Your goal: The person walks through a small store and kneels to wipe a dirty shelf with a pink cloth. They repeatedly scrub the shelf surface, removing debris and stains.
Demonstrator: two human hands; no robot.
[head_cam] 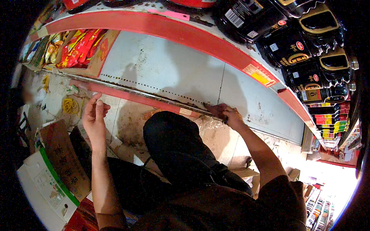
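Observation:
My right hand [232,117] grips a dark, dirty cloth or rag [215,109] against the front edge of a light metal shelf [185,86]. Dark grime lies along this edge, by a row of small holes, and brown stains mark the shelf's surface. The cloth's exact shape is hard to tell in the shadow. Raised at the left is my left hand [96,114], with its fingers partly bent and nothing plainly in it. It is near the red price strip [138,98] that runs along the shelf front.
Red packets [79,47] fill a cardboard box [108,46] at the shelf's left end. Large dark bottles [292,52] stand on the upper shelf. A brown carton [63,156] lies at lower left. Yellow bands [70,105] and scraps are on the floor.

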